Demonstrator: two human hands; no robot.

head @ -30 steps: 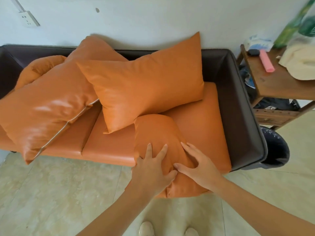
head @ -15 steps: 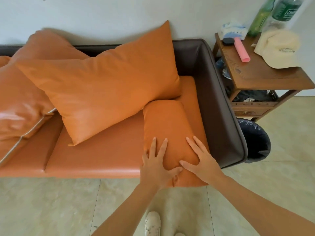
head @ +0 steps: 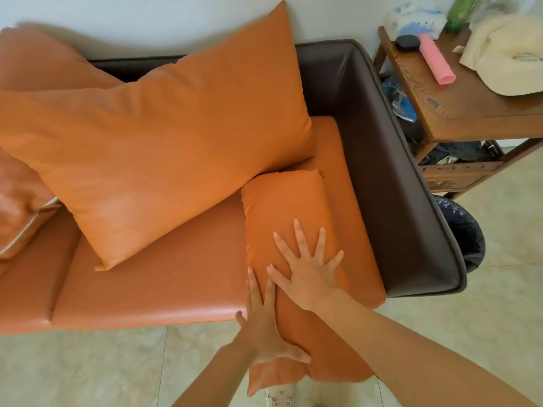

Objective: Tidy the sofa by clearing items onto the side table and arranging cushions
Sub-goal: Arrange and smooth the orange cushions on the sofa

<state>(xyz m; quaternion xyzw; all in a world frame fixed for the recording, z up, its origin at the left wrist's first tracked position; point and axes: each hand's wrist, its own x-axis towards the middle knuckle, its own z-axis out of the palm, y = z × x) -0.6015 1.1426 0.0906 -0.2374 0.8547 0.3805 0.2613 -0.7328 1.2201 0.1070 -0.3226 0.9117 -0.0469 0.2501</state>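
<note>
Small rectangular orange leather cushion point(head: 289, 207) lies lengthwise at the right end of the orange leather sofa seat point(head: 164, 283), near the dark brown sofa arm point(head: 390, 183); its near end hangs over the seat's front edge above the pale tiled floor point(head: 88, 368). Right hand point(head: 308, 274) is flat on top of the cushion, grip apart, fingers spread wide and straight, pressing down. Left hand point(head: 264, 327) is flat against the cushion's left side at the seat's front edge, grip apart, fingers straight, thumb reaching over the cushion's overhanging end. Large orange leather pillow point(head: 164, 133) leans tilted against the sofa back, its lower right corner resting over the small cushion's far end. Another orange pillow point(head: 20, 201) sits at the seat's left edge, partly cut off. Beside the sofa arm stands a brown wooden side bench point(head: 470, 104); on it a pink cylinder point(head: 436, 64), a small black object point(head: 407, 42), a cream cap point(head: 508, 60), a green bottle point(head: 462, 10). A dark bin point(head: 467, 239) sits on the floor near the bench.
</note>
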